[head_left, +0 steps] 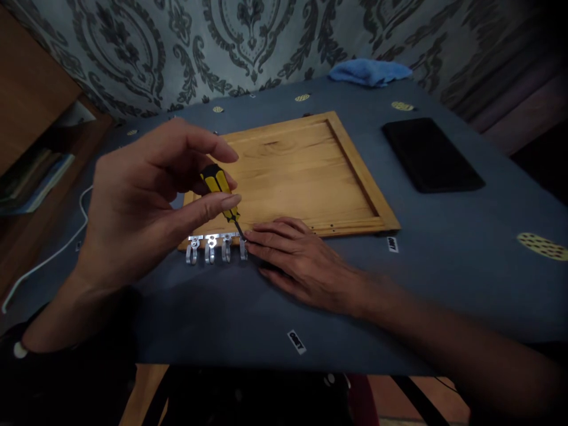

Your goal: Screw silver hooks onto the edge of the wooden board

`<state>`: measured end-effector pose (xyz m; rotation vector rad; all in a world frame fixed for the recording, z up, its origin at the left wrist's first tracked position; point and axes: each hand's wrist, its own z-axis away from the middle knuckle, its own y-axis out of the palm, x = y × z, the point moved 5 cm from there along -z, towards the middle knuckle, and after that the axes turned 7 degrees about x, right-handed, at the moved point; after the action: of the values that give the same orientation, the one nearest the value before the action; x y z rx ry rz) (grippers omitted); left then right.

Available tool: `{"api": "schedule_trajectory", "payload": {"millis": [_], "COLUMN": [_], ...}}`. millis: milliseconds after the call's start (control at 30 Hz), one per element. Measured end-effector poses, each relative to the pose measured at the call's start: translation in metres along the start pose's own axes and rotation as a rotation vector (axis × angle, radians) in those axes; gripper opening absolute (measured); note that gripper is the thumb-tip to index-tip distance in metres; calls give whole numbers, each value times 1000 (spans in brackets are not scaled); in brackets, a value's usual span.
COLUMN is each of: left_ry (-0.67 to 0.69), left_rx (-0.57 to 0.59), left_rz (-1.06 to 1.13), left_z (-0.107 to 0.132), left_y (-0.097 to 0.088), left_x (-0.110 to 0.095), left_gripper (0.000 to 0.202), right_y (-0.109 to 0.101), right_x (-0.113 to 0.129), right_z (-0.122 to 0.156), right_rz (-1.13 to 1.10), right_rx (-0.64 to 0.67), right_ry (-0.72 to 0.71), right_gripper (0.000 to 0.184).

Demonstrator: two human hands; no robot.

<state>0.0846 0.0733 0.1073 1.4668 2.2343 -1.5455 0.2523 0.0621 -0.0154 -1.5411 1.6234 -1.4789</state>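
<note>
A small yellow-and-black screwdriver (219,186) is pinched between the thumb and fingers of my left hand (151,189). Its shaft slants down to the right, and the tip meets the right end of a silver hook rail (212,241). That rail, with several metal hooks, lies along the near edge of a framed wooden board (288,171). My right hand (302,260) rests low over the same edge, fingertips beside the screwdriver tip and the last hook. Whether those fingers pinch anything is hidden; they look stretched out and flat.
On the blue-grey table (213,331) a black tablet-like slab (432,154) lies to the right. A blue cloth (370,72) sits at the back by the patterned curtain (248,35). A white cable (53,260) and a wooden shelf with books (35,183) are at the left.
</note>
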Motion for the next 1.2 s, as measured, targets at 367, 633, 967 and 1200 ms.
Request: {"api": "schedule_trajectory", "payload": {"millis": [367, 633, 967, 1200], "left_ry": [-3, -21, -22, -130], "left_rx": [-41, -31, -4, -18], "left_rz": [-248, -95, -179, -226], "left_z": [2, 2, 2, 6], "left_y": [5, -2, 3, -1], "left_x": [-10, -2, -8, -7], "left_gripper": [21, 29, 22, 22], "right_y": [-1, 0, -1, -1], "right_x": [1, 0, 1, 1], "right_z": [0, 1, 0, 1], "right_rz": [9, 5, 18, -4], "right_rx": [2, -11, -6, 13], "right_ry": [0, -10, -3, -5], "right_gripper": [38, 38, 37, 38]}}
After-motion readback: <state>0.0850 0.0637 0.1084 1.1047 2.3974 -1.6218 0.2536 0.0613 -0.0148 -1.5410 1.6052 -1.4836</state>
